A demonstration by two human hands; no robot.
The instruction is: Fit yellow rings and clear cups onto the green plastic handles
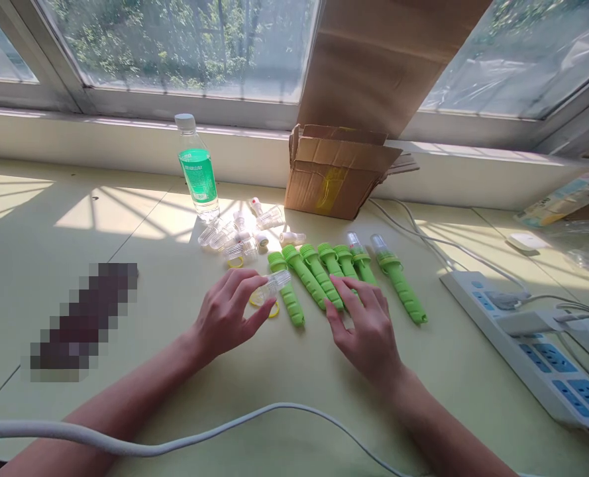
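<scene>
My left hand (pixel 232 308) is closed on a clear ribbed plastic cap (pixel 275 283), pinching it so that its narrower end points right. A yellow ring (pixel 273 310) shows below the cap, beside the fingers. Several green ribbed plastic handles with threaded tops lie in a row, the leftmost green handle (pixel 293 301) just right of that cap. My right hand (pixel 366 321) has its thumb and forefinger around the lower end of a green handle (pixel 324 278) in the row. At the right end, a green handle (pixel 402 288) wears a clear cap (pixel 381 245); its neighbour is capped too.
Behind my left hand lies a pile of clear caps and small parts (pixel 224 235). A water bottle (pixel 198 175) and an open cardboard box (pixel 336 172) stand behind. At right is a power strip (pixel 513 338) with cables. A white cable (pixel 254 417) crosses in front of my forearms.
</scene>
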